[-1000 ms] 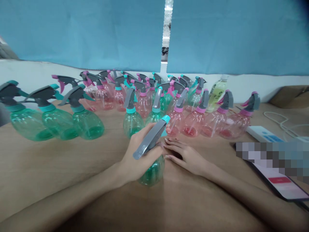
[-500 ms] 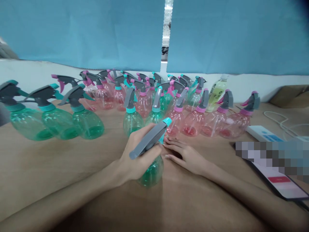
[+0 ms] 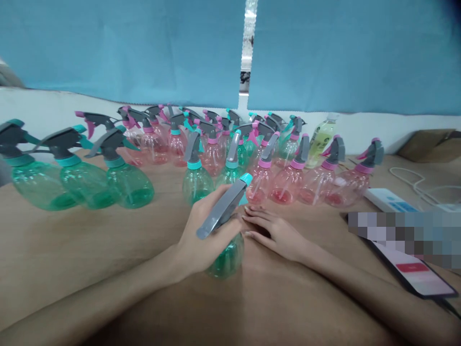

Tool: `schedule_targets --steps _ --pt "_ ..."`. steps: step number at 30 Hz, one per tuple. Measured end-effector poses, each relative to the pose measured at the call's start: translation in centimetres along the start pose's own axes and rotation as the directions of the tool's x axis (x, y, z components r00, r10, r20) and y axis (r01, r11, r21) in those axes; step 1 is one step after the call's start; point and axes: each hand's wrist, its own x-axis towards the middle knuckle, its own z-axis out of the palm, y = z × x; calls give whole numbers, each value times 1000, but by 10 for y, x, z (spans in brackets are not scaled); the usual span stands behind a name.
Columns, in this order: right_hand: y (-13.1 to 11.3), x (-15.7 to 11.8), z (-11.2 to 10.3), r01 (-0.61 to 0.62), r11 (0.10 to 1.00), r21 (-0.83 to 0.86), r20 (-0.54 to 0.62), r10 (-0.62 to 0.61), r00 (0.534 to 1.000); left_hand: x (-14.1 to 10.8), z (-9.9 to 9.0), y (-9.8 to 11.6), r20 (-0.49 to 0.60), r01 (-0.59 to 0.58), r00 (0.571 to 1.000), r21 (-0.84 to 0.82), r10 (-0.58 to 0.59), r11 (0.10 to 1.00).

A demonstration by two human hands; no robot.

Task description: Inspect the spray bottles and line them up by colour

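Observation:
My left hand (image 3: pixel 205 235) is wrapped round the neck of a green spray bottle (image 3: pixel 227 259) with a grey and turquoise trigger head. The bottle's nozzle points forward and slightly right, and my fingers hide its collar. Just to the right, my right hand (image 3: pixel 277 231) lies on the wooden table with its fingers stretched out toward the bottle; it holds nothing. Ahead stand a green spray bottle (image 3: pixel 197 185) and a pink spray bottle (image 3: pixel 258 185), both upright. Another green spray bottle (image 3: pixel 230 175) is partly hidden behind my left hand.
Three green spray bottles (image 3: pixel 129 185) stand at the left, and several pink ones (image 3: pixel 317 185) in a row at the right. More crowd behind, near a labelled pale-green bottle (image 3: pixel 322 139). A phone (image 3: pixel 414 269), white power strip (image 3: pixel 391 199) and cable (image 3: pixel 414 180) lie at the right.
The spray bottle's head has turned slightly in my left hand, its rear end shifting a little right. My right hand has hardly moved. The whole view has shifted slightly.

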Motion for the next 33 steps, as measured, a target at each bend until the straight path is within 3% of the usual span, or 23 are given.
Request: schedule_targets --steps 33 --pt "0 0 -1 13 1000 -4 3 -13 1000 2 1 1 -14 3 1000 -19 -3 1000"
